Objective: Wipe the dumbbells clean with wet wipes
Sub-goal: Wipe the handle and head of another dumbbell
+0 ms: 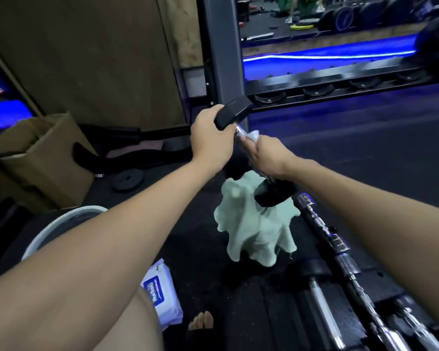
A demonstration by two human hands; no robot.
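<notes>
Forearms: both reach forward from the bottom edge, bare, converging on the dumbbell held up over the dark rubber floor.
Floor: black matting under everything; the dumbbell hangs above it, tilted, one head up and away, the other down and near.
Cardboard box: far left of the dumbbell, flaps open.
Green cloth: crumpled on the floor right under the dumbbell's lower head.
White bucket rim: lower left of the dumbbell, partly behind the left forearm.
Wet wipes pack: on the floor below and left of the dumbbell, near a bare foot.
Other dumbbells: chrome handles lying in a row on the floor, right of and below the held one.
Left hand: curled over the dumbbell's upper black hexagonal head, gripping it.
Right hand: wrapped round the chrome handle, fingers pressing a white wet wipe against it.
Lower head: black, blurred, just below the right wrist.
</notes>
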